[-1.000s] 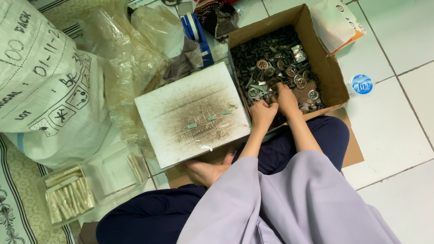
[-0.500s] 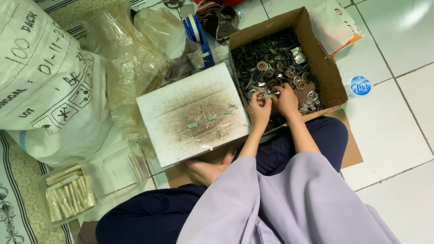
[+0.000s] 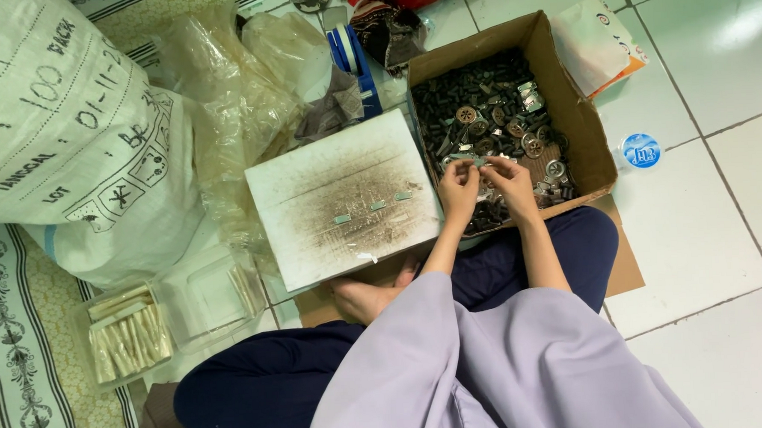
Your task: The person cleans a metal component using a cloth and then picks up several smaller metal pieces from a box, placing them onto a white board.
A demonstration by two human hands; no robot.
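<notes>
Both hands pinched one small silvery metal strip (image 3: pixel 479 161) over the brown cardboard box of dark metal parts (image 3: pixel 578 120).
Left hand (image 3: pixel 459 189) and right hand (image 3: pixel 510 183) nearly touched; a stained white board (image 3: pixel 311 191) lay just left.

A: Lighting? Even and bright indoors, overhead source, soft shadows only.
B: Glare on the white floor tiles (image 3: pixel 733 27) upper right, mild sheen on the clear plastic bags (image 3: pixel 230 84).
A: Focus fine mid-frame, small parts in the cardboard box (image 3: pixel 587 132) too tiny to resolve.

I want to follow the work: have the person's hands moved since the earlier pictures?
Yes. Both the left hand and right hand have lifted out of the small parts in the cardboard box, nearer its front wall, pinching a small metal piece.
</notes>
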